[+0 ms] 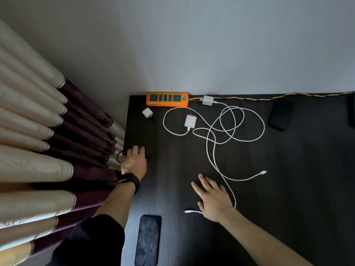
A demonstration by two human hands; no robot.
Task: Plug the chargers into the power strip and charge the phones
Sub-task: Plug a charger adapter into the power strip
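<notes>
An orange power strip (167,99) with green sockets lies at the table's back edge, nothing plugged in. Three white chargers lie loose: one with a black cable (147,112), one in the middle (190,120), one beside the strip's right end (207,100). Their white cables (243,120) tangle in loops; one plug end (262,172) lies free. My left hand (134,160) sits at the table's left edge, fingers curled on the black cable (119,157). My right hand (213,198) lies flat with fingers spread over a white cable, whose plug (189,211) pokes out beside it. A dark phone (148,240) lies near me, another (280,114) at the back right.
The dark wooden table (288,198) stands against a grey wall. Cream and purple curtains (57,150) hang close along its left edge. The strip's striped cord (269,97) runs along the back edge. A dark object (352,110) shows at the right border.
</notes>
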